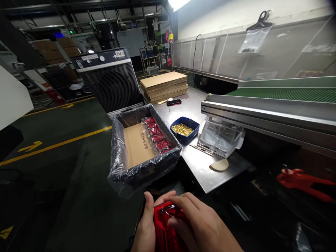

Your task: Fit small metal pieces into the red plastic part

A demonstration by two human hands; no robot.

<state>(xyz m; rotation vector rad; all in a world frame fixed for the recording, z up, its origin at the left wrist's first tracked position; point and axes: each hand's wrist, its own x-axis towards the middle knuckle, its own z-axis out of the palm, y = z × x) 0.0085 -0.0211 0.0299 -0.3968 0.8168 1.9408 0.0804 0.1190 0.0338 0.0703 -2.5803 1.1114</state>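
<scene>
Close to my body, my left hand (147,224) is wrapped around the side of a red plastic part (160,224) with a hollow front. At its upper end shows a small shiny metal piece (169,209), thin like bent wire; its exact kind is unclear. Over that end curls my right hand (199,220), fingertips and thumb pinching around the metal piece. The lower part of the red piece is hidden by my right hand. Just beyond my hands stands a dark bin (147,173) lined with clear plastic, holding cardboard and a row of wrapped red parts (156,134).
A blue tray (187,139) of small brass-coloured pieces sits on the metal table (202,171), beside a clear-covered box (219,136). Stacked cardboard sheets (165,85) lie behind. A green conveyor (283,94) runs along the right, above a red-handled tool (301,182). An air cooler (110,84) stands left.
</scene>
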